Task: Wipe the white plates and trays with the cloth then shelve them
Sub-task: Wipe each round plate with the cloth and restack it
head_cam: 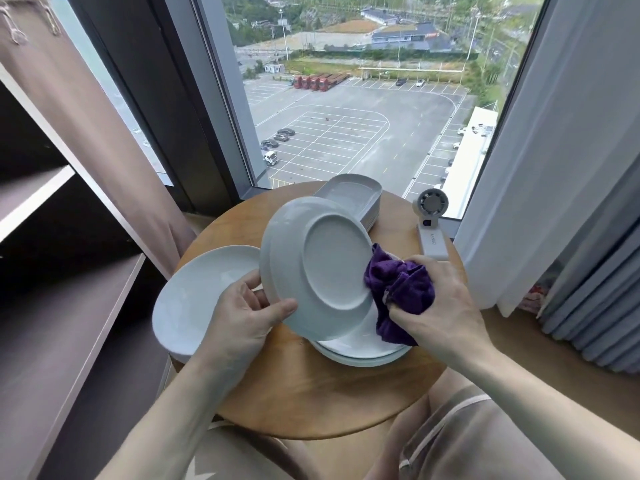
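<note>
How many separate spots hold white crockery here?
4: held plate tilted in the left hand; left-edge plate on the table; plate stack beneath the cloth; tray stack behind. Stacks may hide more pieces.

plates (363, 348) centre table (311, 393) | trays (349, 195) behind | fan (432, 223) right

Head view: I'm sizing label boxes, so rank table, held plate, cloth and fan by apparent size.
1. table
2. held plate
3. cloth, bunched and nearer the camera
4. fan, farther off, so these last two are unsure
</note>
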Available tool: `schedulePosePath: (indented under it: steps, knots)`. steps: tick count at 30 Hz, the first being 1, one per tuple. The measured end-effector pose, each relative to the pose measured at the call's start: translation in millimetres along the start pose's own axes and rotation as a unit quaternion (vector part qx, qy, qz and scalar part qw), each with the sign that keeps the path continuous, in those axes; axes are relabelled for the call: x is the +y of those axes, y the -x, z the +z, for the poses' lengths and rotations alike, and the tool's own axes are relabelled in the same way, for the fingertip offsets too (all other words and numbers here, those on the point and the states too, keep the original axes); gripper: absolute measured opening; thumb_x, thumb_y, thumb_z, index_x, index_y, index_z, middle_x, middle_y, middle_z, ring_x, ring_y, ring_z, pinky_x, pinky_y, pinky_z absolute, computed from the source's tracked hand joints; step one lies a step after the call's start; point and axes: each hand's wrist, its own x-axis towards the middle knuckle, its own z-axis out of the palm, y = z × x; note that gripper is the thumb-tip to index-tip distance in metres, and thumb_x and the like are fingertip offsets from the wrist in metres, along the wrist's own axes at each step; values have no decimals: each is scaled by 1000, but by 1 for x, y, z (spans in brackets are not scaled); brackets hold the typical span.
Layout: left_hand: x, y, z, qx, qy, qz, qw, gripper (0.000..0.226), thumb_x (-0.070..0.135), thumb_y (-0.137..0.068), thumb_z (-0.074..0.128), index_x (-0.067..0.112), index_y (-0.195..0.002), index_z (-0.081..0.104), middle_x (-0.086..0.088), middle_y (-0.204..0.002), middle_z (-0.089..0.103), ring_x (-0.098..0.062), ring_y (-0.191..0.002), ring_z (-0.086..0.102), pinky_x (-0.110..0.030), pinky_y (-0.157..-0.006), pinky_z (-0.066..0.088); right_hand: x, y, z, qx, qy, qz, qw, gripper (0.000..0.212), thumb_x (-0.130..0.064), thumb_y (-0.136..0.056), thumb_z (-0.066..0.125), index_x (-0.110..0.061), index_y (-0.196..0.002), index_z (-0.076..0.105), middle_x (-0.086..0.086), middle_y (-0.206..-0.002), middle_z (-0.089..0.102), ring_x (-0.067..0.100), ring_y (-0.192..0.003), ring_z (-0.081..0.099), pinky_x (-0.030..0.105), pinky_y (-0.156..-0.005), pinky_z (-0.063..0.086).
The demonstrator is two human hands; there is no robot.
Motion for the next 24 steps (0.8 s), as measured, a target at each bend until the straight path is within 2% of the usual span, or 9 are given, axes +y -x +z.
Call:
schedulePosePath:
  steps: [3, 8, 11, 13, 16, 19, 20, 22, 24]
  knots:
    - [9, 2, 2, 10, -36, 42, 998, 43, 5, -76, 77, 13, -118, 70, -18, -103, 77, -30, -94, 76, -29, -80, 60, -2, 1, 1, 6, 24, -8, 1000, 76, -47, -69, 85, -40, -137, 52, -12, -126, 50, 13, -114, 55, 34, -95, 48]
    - [23, 8, 2, 13, -90, 123, 988, 41, 2, -79, 74, 18, -117, 71, -13, -105, 78, -30, -99, 75, -34, -87, 60, -3, 2, 2, -4, 49, -12, 999, 79, -48, -70, 85, -36, -140, 52, -8, -130, 51, 17, -119, 54, 39, -98, 49]
    - [32, 12, 0, 15, -109, 163, 980, 39, 0, -82, 72, 25, -112, 73, -10, -104, 78, -28, -98, 75, -31, -86, 59, -4, 2, 2, -9, 53, -12, 998, 81, -51, -70, 84, -35, -142, 51, -8, -131, 51, 19, -119, 54, 42, -100, 49]
    - [37, 14, -2, 19, -176, 203, 963, 34, 0, -85, 71, 25, -108, 71, -5, -101, 79, -25, -96, 75, -31, -85, 59, -4, 2, 2, -11, 51, -13, 999, 81, -51, -69, 84, -36, -141, 51, -9, -130, 51, 19, -119, 54, 43, -100, 49]
    - [38, 17, -7, 64, -325, 258, 908, 25, 6, -88, 68, 25, -103, 68, 2, -95, 77, -20, -89, 74, -37, -79, 59, -4, 3, 2, -9, 51, -14, 999, 79, -50, -69, 85, -37, -140, 52, -9, -129, 51, 19, -119, 54, 42, -100, 49]
    - [32, 17, -13, 131, -463, 294, 826, 19, 13, -86, 65, 23, -101, 64, 3, -82, 73, -11, -56, 56, -37, -56, 49, -4, 3, 2, -10, 51, -17, 999, 79, -49, -70, 85, -37, -141, 52, -9, -130, 51, 19, -119, 54, 42, -100, 49]
    - [29, 17, -15, 148, -513, 300, 790, 19, 13, -85, 65, 21, -101, 64, 0, -77, 71, -15, -50, 47, -37, -51, 46, -4, 3, 2, -10, 49, -18, 999, 79, -49, -70, 85, -37, -140, 52, -9, -129, 51, 19, -120, 54, 42, -100, 48]
    - [25, 16, -16, 176, -598, 293, 725, 19, 5, -82, 71, 12, -97, 63, -7, -64, 63, -31, -46, 42, -36, -46, 42, -4, 3, 2, -10, 46, -19, 999, 78, -48, -70, 85, -38, -140, 53, -9, -129, 51, 19, -120, 53, 41, -100, 48]
    - [22, 17, -16, 202, -642, 263, 691, 24, -6, -75, 77, 8, -86, 61, -9, -52, 52, -36, -41, 39, -30, -42, 32, -4, 3, 3, -11, 45, -21, 999, 78, -47, -70, 86, -37, -140, 53, -9, -129, 51, 18, -120, 53, 39, -100, 47]
